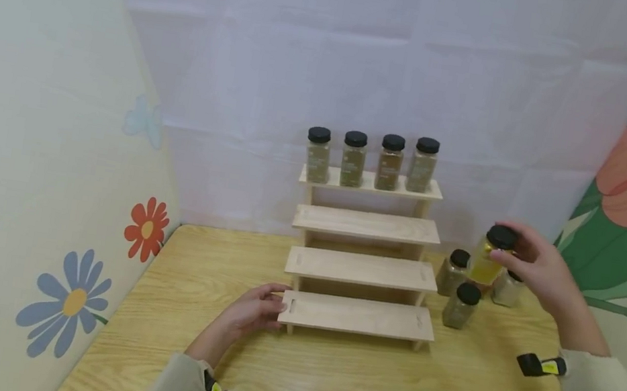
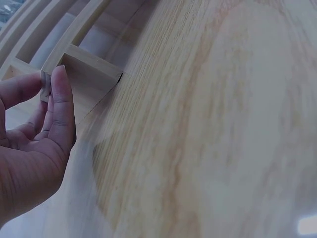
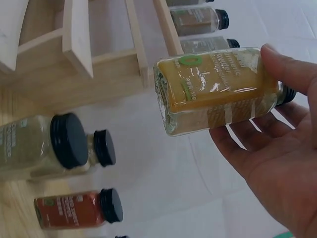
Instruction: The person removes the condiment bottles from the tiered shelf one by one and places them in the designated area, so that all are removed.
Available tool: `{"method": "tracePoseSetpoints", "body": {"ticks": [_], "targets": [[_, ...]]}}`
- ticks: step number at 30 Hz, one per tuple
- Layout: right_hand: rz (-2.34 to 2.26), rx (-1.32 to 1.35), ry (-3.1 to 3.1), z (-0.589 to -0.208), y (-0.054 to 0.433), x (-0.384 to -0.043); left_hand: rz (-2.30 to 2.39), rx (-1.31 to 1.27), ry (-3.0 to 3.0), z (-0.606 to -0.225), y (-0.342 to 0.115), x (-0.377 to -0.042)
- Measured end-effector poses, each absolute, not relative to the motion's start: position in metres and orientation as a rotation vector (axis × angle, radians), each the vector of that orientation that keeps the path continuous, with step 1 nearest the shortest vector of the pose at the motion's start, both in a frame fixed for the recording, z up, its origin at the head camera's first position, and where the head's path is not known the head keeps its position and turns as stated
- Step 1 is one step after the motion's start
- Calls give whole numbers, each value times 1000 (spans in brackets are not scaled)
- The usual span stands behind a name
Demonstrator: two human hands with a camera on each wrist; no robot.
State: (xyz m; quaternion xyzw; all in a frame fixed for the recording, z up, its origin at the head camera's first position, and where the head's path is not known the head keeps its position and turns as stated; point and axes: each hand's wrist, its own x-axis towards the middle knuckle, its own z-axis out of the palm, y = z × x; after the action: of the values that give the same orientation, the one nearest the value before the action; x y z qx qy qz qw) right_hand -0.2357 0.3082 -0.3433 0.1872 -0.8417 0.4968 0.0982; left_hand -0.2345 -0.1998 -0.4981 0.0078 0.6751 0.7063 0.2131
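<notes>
My right hand (image 1: 545, 275) grips a spice jar (image 1: 485, 265) of yellow powder near its black lid, above a group of jars on the table. In the right wrist view the yellow jar (image 3: 213, 89) lies tilted sideways, thumb on one side and fingers on the other. With my left hand (image 1: 253, 312) I pinch the left end of the lowest step of a pale wooden tiered rack (image 1: 357, 315). The left wrist view has thumb and fingertips on that board's edge (image 2: 45, 85). Several black-lidded jars (image 1: 388, 166) stand in a row on the top step.
Below the held jar stand a greenish jar (image 1: 459, 308), a brown jar (image 1: 450, 276) and a pale jar (image 1: 507, 289). A red-brown jar (image 3: 74, 210) shows among them. The wooden table (image 1: 323, 384) meets a white cloth backdrop (image 1: 257, 81), with flowered panels at both sides.
</notes>
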Motion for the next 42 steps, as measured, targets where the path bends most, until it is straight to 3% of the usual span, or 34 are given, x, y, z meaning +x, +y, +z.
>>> {"method": "tracePoseSetpoints", "body": {"ticks": [42], "targets": [[1547, 484, -2622, -417, 366, -237, 1952, 35, 1878, -499, -202, -234]]}}
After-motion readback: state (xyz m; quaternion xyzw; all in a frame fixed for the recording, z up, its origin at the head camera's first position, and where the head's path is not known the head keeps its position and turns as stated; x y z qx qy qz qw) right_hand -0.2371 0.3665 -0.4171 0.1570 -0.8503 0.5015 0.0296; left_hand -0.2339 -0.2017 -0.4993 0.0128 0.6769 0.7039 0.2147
